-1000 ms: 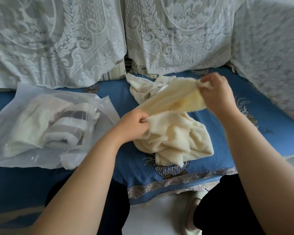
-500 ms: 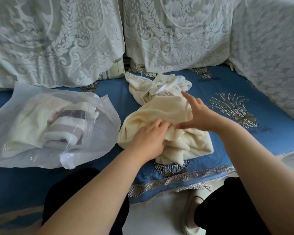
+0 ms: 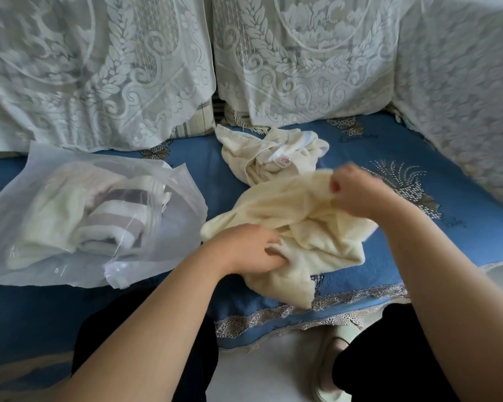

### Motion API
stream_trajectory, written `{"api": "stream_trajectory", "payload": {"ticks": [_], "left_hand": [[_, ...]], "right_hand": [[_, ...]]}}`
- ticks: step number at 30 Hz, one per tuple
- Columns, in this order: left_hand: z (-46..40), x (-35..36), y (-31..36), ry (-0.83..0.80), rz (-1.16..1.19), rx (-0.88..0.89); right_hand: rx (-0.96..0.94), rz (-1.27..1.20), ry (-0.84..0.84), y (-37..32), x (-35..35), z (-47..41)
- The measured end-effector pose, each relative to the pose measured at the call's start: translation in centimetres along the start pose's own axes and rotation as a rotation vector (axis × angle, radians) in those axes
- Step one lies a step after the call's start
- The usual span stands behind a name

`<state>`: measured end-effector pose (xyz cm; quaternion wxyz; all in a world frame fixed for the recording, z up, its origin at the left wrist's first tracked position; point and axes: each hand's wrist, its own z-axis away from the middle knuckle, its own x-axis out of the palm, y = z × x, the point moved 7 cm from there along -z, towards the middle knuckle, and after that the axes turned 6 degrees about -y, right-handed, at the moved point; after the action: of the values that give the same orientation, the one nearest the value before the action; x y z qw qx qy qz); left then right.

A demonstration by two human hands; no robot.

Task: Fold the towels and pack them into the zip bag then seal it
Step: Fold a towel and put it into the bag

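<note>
A crumpled cream towel (image 3: pixel 296 216) lies on the blue sofa seat in front of me. My left hand (image 3: pixel 250 248) grips a fold at its near left side. My right hand (image 3: pixel 352 190), blurred, pinches its upper right edge and lifts it slightly. Behind it lies a second cream towel (image 3: pixel 262 158), bunched up, with a small label showing. To the left lies the clear zip bag (image 3: pixel 169 227), its mouth open toward the towels. Inside it are a folded cream towel (image 3: pixel 41 227) and a folded striped towel (image 3: pixel 114 219).
Lace-covered cushions (image 3: pixel 302 59) line the sofa back, and a lace-covered armrest (image 3: pixel 462 97) stands at the right. The seat's fringed front edge (image 3: pixel 302 311) runs just below the towel. My dark-trousered knees and a pale slipper (image 3: pixel 328 372) show on the floor below.
The towel was held stretched in the air, then dropped onto the seat. My left hand now grips its near fold and my right hand has closed on its upper right edge.
</note>
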<state>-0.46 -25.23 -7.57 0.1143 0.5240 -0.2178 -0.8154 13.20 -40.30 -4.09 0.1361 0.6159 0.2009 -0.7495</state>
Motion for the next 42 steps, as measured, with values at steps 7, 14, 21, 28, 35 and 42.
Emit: {"api": "stream_trajectory", "payload": {"ticks": [7,14,21,28,35,42], "left_hand": [[0.0,-0.1,-1.2,-0.060,-0.065,-0.072],[0.4,1.8,-0.4,-0.222,-0.023,-0.051],[0.6,2.9,0.6,-0.319,-0.042,-0.032],[0.5,1.9,3.5,-0.185,0.117,0.179],[3.5,-4.5,5.7,0.857,-0.012,0.460],[2.3,-5.2,2.4,0.689,0.216,0.256]], "right_hand": [[0.019,-0.214,0.010,1.3,0.5,0.1],[-0.032,-0.161,-0.114,0.2,4.1,-2.2],[0.058,-0.052,-0.133,1.9,1.5,-1.1],[-0.144,-0.616,0.671,-2.2,-5.5,4.9],[-0.365,-0.779,-0.140,-7.1,-0.2,4.2],[-0.249,-0.829,-0.285,-4.4,0.3,3.9]]}}
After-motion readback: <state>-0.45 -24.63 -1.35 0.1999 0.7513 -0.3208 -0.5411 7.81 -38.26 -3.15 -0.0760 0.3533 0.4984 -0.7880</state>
